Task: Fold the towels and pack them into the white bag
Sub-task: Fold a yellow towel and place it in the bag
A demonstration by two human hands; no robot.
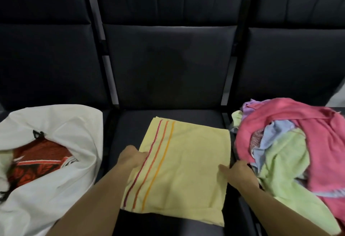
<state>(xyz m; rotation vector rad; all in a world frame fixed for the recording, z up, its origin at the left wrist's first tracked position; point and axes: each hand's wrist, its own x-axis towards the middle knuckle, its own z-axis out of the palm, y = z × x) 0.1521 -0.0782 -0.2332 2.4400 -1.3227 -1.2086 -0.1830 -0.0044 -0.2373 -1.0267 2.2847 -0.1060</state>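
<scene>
Yellow cloth, one folded towel (179,168), lies flat on the middle seat (130,123), its long axis running from the person toward the seat back, three stripes along its left edge. The left hand (130,158) grips that striped edge; the right hand (237,174) rests on the right edge; whether the fingers are spread, I cannot tell. One white bag (61,123) sits open left, with red cloth (39,161) inside. One heap of towels (298,151) crowds the right.

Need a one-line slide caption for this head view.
Both hands, left and right, hold a yellow towel between white bag and towel pile.
</scene>
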